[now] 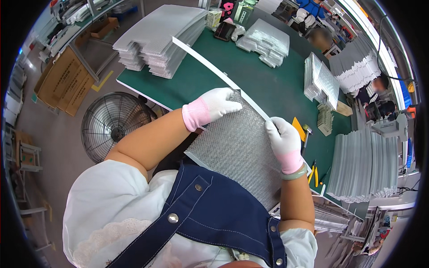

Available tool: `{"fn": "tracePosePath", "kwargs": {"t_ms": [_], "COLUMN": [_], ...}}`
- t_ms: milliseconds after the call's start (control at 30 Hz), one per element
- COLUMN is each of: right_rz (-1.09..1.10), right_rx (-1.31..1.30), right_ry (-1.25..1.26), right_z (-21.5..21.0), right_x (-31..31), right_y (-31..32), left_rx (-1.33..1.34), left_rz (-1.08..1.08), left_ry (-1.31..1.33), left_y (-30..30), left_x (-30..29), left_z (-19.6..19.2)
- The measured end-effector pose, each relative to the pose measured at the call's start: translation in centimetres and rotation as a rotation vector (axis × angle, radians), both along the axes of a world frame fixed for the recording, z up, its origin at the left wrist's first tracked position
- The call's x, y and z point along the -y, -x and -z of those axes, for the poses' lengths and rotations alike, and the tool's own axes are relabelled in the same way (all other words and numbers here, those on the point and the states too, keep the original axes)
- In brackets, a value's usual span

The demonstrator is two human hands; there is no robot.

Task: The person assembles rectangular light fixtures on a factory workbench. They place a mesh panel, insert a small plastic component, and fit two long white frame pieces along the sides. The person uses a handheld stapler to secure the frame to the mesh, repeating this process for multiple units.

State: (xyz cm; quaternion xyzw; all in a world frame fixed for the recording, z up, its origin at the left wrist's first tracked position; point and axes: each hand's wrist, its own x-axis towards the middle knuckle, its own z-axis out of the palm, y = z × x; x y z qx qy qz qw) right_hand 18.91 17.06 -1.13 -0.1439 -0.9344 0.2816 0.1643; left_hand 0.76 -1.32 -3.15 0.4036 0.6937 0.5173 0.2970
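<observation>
A grey metal mesh panel (243,145) is tilted between my body and the bench, and its lower part reaches down past the apron. My left hand (215,105), in a white glove with a pink cuff, grips the panel's upper left corner. Along the panel's far edge lies a long white frame strip (208,64), its far end jutting out over the bench toward the left. My right hand (284,142), gloved alike, pinches the strip's near end at the panel's upper right corner. The undersides of both grips are hidden.
A green-topped bench (272,87) carries stacked mesh sheets (167,27), wrapped panels (264,40) and bundled strips (364,165). A hammer (306,134) and yellow-handled pliers (313,173) lie right of my right hand. A floor fan (117,127) stands left. Other people work beyond.
</observation>
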Motion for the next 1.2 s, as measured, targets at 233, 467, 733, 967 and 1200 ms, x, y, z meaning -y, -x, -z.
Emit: {"fn": "tracePosePath", "kwargs": {"t_ms": [233,467,733,967,1200], "right_rz": [-0.074,-0.038,0.49,0.207,0.033], "right_rx": [0.028,0.037,-0.449,-0.912,-0.214], "right_ry": [0.043,-0.025,0.252,0.51,0.441], "right_z": [-0.2,-0.5,-6.9,-4.4,8.3], "right_x": [1.1,0.6,-5.5,-8.3,-15.0], "right_y": [0.1,-0.9,-4.7,-0.9,-3.2], "left_rx": [0.292,0.716,0.358,-0.26,-0.534], "left_rz": [-0.053,0.296,0.464,-0.078,0.413], "left_ry": [-0.125,-0.267,-0.025,-0.461,0.089], "left_y": [-0.2,3.2,0.1,2.7,5.2], "left_x": [0.4,2.0,2.5,-9.6,-11.7], "left_z": [1.3,2.4,-0.3,-7.2,4.0]}}
